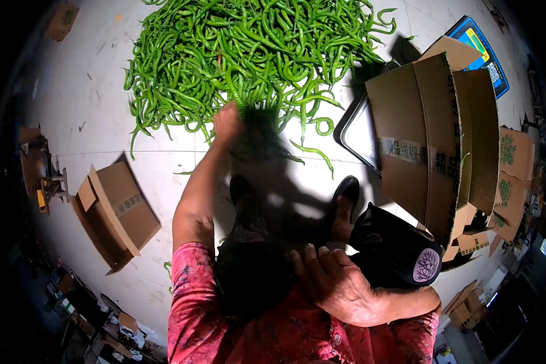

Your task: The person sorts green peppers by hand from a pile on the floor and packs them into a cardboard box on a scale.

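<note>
A red patterned shirt [273,340] lies nearest the camera, and just beyond it the right hand [340,282] rests palm down at the dark trousers [249,270], its fingers extended and no object visible in it. The left arm stretches far forward, bringing the left hand [227,123] to the near edge of a broad heap of green peppers [249,54] on the pale floor [91,97]; its fingertips are blurred among the peppers, so whether they are apart or clamped on one cannot be told. A few strays lie on the near side of the heap, among them a curled pepper [324,126]. Two dark shoes [347,188] stand between the heap and the person. To the right, a tall open carton [406,151] overlaps a dark-rimmed tray [358,134], with a blue panel [499,82] behind it; to the left sits a smaller open carton [127,194].
</note>
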`<state>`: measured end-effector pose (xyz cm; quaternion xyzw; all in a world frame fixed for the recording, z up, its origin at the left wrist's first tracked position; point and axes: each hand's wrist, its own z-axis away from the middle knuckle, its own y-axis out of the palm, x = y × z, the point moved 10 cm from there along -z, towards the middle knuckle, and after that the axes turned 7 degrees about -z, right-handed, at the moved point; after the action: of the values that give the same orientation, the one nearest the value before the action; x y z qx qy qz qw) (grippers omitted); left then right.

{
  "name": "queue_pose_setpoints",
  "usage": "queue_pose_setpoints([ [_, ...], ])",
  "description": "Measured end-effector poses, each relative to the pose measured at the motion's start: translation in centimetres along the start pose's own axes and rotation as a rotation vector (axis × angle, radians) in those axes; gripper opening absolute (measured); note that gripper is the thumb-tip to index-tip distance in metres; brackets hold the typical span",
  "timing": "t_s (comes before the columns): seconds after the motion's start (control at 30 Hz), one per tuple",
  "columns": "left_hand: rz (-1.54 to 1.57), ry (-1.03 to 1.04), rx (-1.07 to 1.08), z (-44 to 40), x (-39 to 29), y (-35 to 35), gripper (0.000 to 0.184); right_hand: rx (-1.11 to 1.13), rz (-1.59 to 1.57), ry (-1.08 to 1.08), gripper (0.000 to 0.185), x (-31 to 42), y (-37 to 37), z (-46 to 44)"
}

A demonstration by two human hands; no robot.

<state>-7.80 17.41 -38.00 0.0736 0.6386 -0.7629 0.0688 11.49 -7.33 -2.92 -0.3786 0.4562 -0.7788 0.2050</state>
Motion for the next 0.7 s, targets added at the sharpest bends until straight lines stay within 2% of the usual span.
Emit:
queue_pose_setpoints([
  [0.13,-0.089,0.115,-0.194,1.0,-2.4,-1.9,0.021,-0.066,0.070,-0.015,0.052,0.3,-0.9,0.2],
  [0.27,-0.024,0.097,-0.135,0.5,-2.5,-1.3,0.023,-0.112,0.129,-0.023,0.049,0.0,-1.3,0.4],
  [0.37,0.110,-0.079,-0.023,1.3,-1.3,-3.4,0.031,-0.018,0.007,0.096,0.046,-0.8,-0.9,-0.2],
  [0.4,0.159,-0.097,0.011,1.3,-1.0,-4.6,0.040,-0.084,0.009,0.076,0.044,-0.7,-1.2,-0.2],
  [0.57,0.339,-0.079,0.110,3.2,-1.8,-13.4,0.055,-0.320,0.086,-0.016,0.033,-0.5,-3.5,0.0],
  [0.63,0.375,-0.034,0.081,3.7,-2.3,-16.9,0.054,-0.167,0.084,0.046,0.038,-0.6,-3.5,-0.5],
  [0.67,0.506,-0.050,0.117,3.4,-0.7,-16.2,0.053,-0.091,0.082,0.079,0.041,-0.8,-3.3,-0.5],
  [0.7,0.533,-0.061,0.169,4.2,-2.6,-19.3,0.045,-0.117,0.085,0.073,0.042,-0.8,-3.6,-0.5],
])
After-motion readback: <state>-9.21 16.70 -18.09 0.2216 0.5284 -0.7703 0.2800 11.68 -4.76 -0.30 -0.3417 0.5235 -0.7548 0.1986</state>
